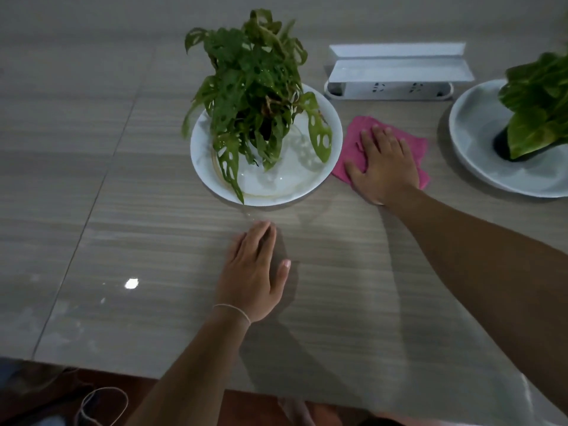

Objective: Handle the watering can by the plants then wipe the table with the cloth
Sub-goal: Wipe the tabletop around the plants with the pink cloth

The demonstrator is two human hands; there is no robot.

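Observation:
A pink cloth (356, 136) lies flat on the wood-grain table (123, 179), between two plant dishes. My right hand (384, 164) presses down on it with fingers straight and spread. My left hand (255, 272) rests flat on the bare table nearer to me, just below the middle dish, fingers straight and holding nothing. No watering can is in view.
A leafy plant with holed leaves (252, 87) stands in a white dish (307, 186) left of the cloth. A second plant (538, 112) in a white dish (473, 155) sits at the right edge. A white socket box (390, 78) lies behind the cloth.

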